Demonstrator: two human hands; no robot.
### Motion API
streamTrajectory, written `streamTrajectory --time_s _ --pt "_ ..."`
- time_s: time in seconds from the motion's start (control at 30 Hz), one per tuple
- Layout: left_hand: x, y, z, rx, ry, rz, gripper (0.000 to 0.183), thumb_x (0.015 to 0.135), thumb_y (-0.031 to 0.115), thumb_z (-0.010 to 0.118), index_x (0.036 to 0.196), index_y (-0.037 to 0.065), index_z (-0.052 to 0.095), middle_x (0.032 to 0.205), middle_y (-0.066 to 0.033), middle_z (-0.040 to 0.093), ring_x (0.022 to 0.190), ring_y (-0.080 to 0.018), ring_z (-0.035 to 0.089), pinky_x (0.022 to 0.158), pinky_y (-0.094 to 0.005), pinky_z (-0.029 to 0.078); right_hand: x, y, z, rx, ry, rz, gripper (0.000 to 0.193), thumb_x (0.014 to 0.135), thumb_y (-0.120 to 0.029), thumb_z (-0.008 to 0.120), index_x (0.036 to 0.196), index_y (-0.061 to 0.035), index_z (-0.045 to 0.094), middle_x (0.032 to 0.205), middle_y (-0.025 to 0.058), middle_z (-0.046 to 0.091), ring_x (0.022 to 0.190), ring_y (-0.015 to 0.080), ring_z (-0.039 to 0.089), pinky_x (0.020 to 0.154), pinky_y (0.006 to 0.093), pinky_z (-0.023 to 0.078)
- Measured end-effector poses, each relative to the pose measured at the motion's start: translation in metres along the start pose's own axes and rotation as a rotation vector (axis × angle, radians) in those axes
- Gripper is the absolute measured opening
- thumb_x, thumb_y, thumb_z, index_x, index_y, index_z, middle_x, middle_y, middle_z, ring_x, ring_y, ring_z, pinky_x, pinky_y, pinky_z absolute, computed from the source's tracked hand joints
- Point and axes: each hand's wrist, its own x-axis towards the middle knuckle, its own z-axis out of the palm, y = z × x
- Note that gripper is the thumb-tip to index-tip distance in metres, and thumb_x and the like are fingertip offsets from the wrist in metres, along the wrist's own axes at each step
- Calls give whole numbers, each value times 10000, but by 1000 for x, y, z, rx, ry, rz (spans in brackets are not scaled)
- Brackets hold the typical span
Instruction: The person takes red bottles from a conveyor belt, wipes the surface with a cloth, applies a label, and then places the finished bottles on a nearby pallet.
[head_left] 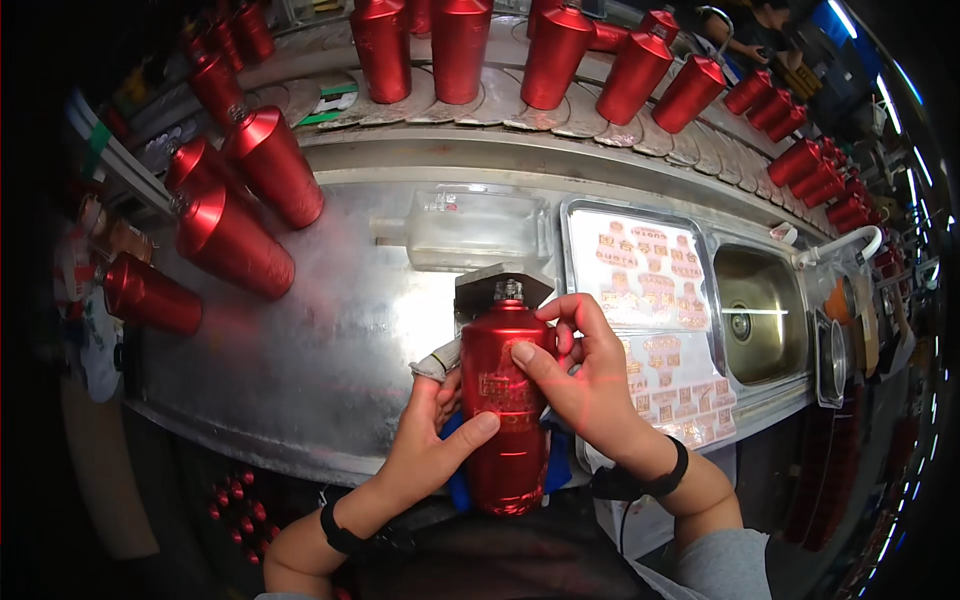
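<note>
A glossy red bottle (505,410) with a clear stopper stands nearly upright in front of me, at the near edge of the metal table. My left hand (430,435) cups its left side, thumb on the lower front. A greyish-white piece like folded cloth (437,360) sticks out by that hand's fingers. With the thumb pressed on the upper front, my right hand (580,375) grips the right shoulder of the bottle. Faint gold markings (497,385) show on the bottle's front. Behind the bottle is a dark angular metal block (500,272), partly hidden.
A clear glass bottle (478,230) lies beyond. To the right, a metal tray (566,250) holds printed decal sheets (650,270), beside a sink (760,275) and faucet (850,240). Several red bottles (235,235) stand left; others ride the conveyor (480,112). Another person (765,35) is far right.
</note>
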Motion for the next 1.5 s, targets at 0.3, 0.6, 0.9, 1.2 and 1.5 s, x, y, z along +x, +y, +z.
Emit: streamTrajectory --time_s 0.3,0.6,0.9,1.2,1.5 --pt "10 16 5 35 -21 -10 757 921 193 664 1485 13 192 1457 -183 394 1324 -227 435 1107 -377 340 -1 11 -11 324 -97 85 271 890 -100 689 1114 -48 545 798 -48 423 615 -16 416 544 157 357" --pt "40 26 19 7 113 -51 657 944 142 637 1462 16 253 1342 -158 507 1200 -186 530 1023 -336 432 2 4 -9 189 -110 85 384 817 -174 789 1088 -45 550 770 -49 398 629 9 386 536 170 354" --pt "39 23 13 5 90 -13 620 963 168 610 1460 9 275 1329 -153 520 1178 -174 536 1010 -326 437 5 9 -8 165 -98 71 387 813 -195 794 1076 -43 555 756 -57 376 642 15 353 556 169 323" --pt "40 25 13 -22 69 -18 625 967 193 608 1460 2 275 1333 -162 517 1175 -175 539 1005 -322 439 1 14 -15 401 -170 165 288 903 -84 668 1152 -53 526 788 -71 383 643 -20 369 562 140 315" --pt "40 25 13 16 73 -13 621 963 182 613 1458 4 283 1338 -151 512 1183 -175 537 1017 -322 433 5 12 -11 251 -148 100 415 814 -172 791 1124 -53 542 784 -62 385 649 -13 392 579 141 358"
